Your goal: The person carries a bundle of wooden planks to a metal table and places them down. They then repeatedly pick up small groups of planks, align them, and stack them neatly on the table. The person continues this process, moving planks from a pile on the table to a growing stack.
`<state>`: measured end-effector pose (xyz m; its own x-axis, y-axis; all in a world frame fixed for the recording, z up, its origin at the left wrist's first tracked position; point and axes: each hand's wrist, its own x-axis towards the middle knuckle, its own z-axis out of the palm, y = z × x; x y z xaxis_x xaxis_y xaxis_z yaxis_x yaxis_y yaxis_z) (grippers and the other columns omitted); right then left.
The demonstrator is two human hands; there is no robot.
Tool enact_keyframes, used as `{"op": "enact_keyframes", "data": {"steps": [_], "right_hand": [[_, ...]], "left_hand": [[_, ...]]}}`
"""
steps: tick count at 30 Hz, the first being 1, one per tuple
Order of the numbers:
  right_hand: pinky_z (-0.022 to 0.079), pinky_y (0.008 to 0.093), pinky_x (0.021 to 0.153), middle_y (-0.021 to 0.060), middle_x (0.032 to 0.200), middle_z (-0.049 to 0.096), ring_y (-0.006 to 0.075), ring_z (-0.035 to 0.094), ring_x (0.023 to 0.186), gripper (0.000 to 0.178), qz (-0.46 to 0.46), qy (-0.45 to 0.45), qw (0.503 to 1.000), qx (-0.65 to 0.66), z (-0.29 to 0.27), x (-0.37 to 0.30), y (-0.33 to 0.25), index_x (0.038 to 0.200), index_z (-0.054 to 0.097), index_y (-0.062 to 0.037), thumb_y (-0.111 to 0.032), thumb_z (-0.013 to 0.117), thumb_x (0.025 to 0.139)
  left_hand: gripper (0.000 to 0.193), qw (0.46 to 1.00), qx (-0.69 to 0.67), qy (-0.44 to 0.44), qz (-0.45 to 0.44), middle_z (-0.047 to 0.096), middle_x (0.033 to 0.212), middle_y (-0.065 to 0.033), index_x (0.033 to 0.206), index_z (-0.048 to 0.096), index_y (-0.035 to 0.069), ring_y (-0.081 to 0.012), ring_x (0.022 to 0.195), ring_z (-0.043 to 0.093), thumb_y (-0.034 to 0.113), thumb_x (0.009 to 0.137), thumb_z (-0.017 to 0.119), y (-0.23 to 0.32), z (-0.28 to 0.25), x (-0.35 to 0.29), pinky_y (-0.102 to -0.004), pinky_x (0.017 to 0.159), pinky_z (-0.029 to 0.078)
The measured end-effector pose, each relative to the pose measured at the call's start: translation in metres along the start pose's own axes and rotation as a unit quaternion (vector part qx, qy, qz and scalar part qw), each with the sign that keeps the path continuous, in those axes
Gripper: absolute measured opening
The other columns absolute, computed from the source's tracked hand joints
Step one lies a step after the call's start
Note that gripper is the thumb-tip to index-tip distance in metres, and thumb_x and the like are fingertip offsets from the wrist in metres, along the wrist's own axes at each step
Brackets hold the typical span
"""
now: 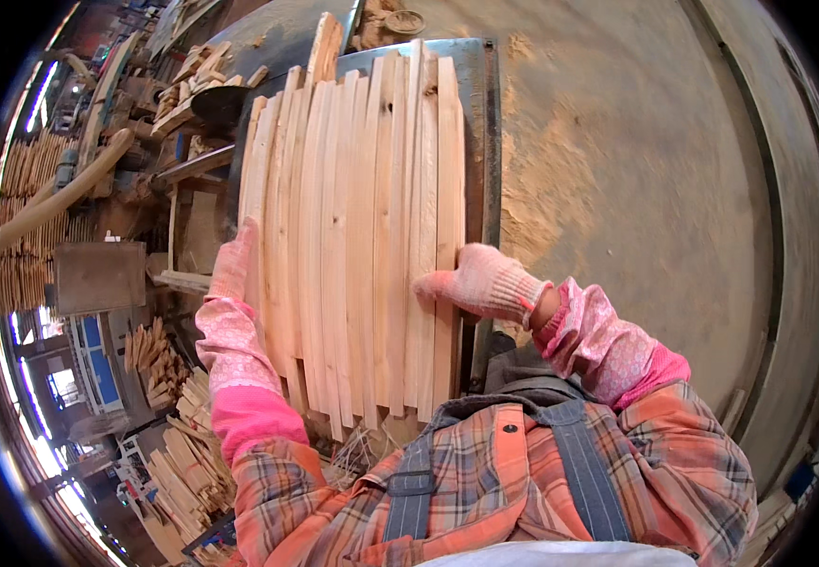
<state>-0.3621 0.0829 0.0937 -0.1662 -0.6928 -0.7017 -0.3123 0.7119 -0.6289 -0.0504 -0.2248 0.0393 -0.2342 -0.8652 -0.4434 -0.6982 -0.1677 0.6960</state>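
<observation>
A row of several long pale wooden slats [353, 227] lies side by side on a metal table [483, 142]. My left hand [232, 265], in a pink knit glove, presses flat against the left edge of the row. My right hand [480, 281], also gloved, rests on the rightmost slats with fingers curled over their face. Neither hand lifts a slat. The near ends of the slats overhang the table toward my chest.
Sawdust covers the concrete floor [617, 189] to the right. Piles of short wood offcuts [178, 454] lie at lower left. More wood pieces [197, 80] and a thick hose [50, 203] sit at upper left beside machinery.
</observation>
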Motion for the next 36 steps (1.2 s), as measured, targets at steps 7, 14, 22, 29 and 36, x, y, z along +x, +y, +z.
{"op": "enact_keyframes", "data": {"steps": [7, 14, 22, 29, 36], "right_hand": [[0.057, 0.0376, 0.058, 0.0147, 0.07, 0.068, 0.0243, 0.069, 0.062, 0.058, -0.037, 0.006, 0.994, 0.103, 0.003, 0.015, 0.011, 0.086, 0.076, 0.0049, -0.053, 0.074, 0.082], [0.057, 0.0388, 0.061, 0.0185, 0.072, 0.069, 0.0281, 0.071, 0.064, 0.064, -0.087, -0.07, 0.992, 0.056, -0.053, 0.041, 0.0, 0.087, 0.073, 0.0081, -0.056, 0.068, 0.084], [0.058, 0.0412, 0.066, 0.02, 0.077, 0.072, 0.0325, 0.075, 0.071, 0.076, -0.042, -0.109, 0.993, -0.028, -0.089, 0.042, 0.004, 0.092, 0.073, 0.0112, -0.064, 0.065, 0.086], [0.055, 0.0426, 0.072, 0.02, 0.07, 0.07, 0.0319, 0.073, 0.074, 0.075, -0.036, -0.155, 0.986, -0.041, -0.076, 0.066, 0.005, 0.088, 0.073, 0.0101, -0.063, 0.061, 0.092], [0.054, 0.0405, 0.07, 0.0203, 0.077, 0.072, 0.0265, 0.072, 0.076, 0.071, -0.031, -0.165, 0.98, -0.106, -0.048, 0.089, 0.005, 0.097, 0.075, 0.0067, -0.063, 0.06, 0.093]], "left_hand": [[0.071, 0.999, -0.02, 0.023, 0.042, 0.068, 0.112, -0.0005, 0.123, 0.071, 0.004, -0.014, 0.099, 0.058, 0.068, 0.092, 0.065, 0.018, 0.007, 0.012, -0.0334, 0.088, 0.047], [0.087, 0.998, -0.048, 0.032, 0.022, 0.062, 0.139, -0.0052, 0.145, 0.059, 0.004, -0.0177, 0.126, 0.055, 0.071, 0.09, 0.066, 0.01, -0.025, 0.066, -0.0348, 0.11, 0.039], [0.084, 0.999, 0.007, 0.038, 0.005, 0.063, 0.14, -0.0084, 0.143, 0.06, 0.0, -0.0185, 0.127, 0.055, 0.068, 0.093, 0.064, 0.066, 0.04, 0.052, -0.0351, 0.111, 0.038], [0.069, 0.998, 0.028, 0.022, 0.053, 0.072, 0.123, -0.0117, 0.13, 0.067, -0.005, -0.0227, 0.116, 0.063, 0.057, 0.101, 0.056, 0.039, 0.043, 0.067, -0.0345, 0.102, 0.046], [0.079, 0.992, 0.119, 0.047, -0.004, 0.074, 0.111, -0.0244, 0.116, 0.074, -0.002, -0.0318, 0.109, 0.069, 0.071, 0.087, 0.065, 0.018, 0.029, 0.05, -0.04, 0.097, 0.048]]}}
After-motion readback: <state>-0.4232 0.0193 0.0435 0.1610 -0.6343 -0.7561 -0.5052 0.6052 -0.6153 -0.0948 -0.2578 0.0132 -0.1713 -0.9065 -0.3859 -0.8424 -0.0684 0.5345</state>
